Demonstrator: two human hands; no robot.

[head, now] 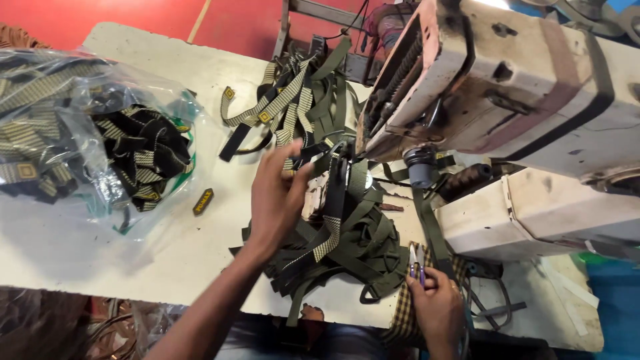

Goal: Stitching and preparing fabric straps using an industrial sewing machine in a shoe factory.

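The left hand (280,193) pinches an olive-green webbing strap with a checked woven band (331,223), its fingers (288,179) closed on the strap close under the head of the worn cream industrial sewing machine (507,100), above a tangled heap of olive straps (353,247) on the white desk (133,253). The right hand (437,307) is clenched round small purple-handled thread snips (417,267), blades pointing up toward the heap. The risks, as I judge them — fingers straying beneath the needle area, or loose loops snagging and dragging. A clear plastic bag of black-and-tan straps (80,133) lies well apart on the left.
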